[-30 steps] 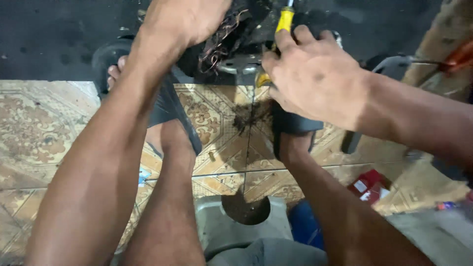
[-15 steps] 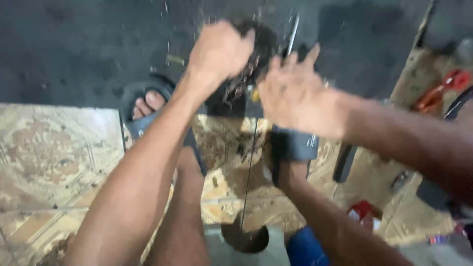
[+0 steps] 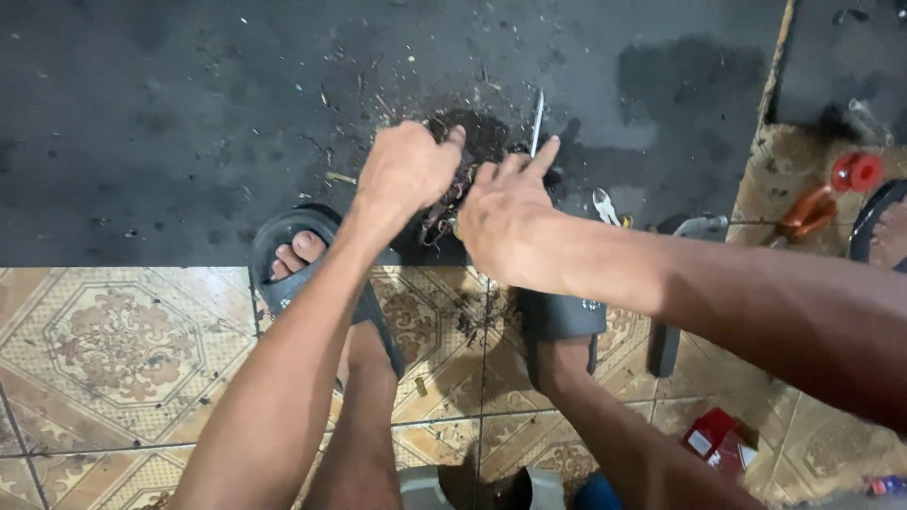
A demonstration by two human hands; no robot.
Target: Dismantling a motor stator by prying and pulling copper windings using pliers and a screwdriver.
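My left hand (image 3: pixel 404 172) has its fingers curled tight on a dark tangle of wires (image 3: pixel 452 194). My right hand (image 3: pixel 505 215) pinches a screwdriver (image 3: pixel 536 123) against it. The tangle sits on the dark floor (image 3: pixel 170 113) between my black sandals (image 3: pixel 298 255).

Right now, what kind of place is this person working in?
Probably a home or street-side repair spot on the ground: patterned floor tiles meet dark pavement strewn with debris, and hand tools such as orange-handled pliers lie about.
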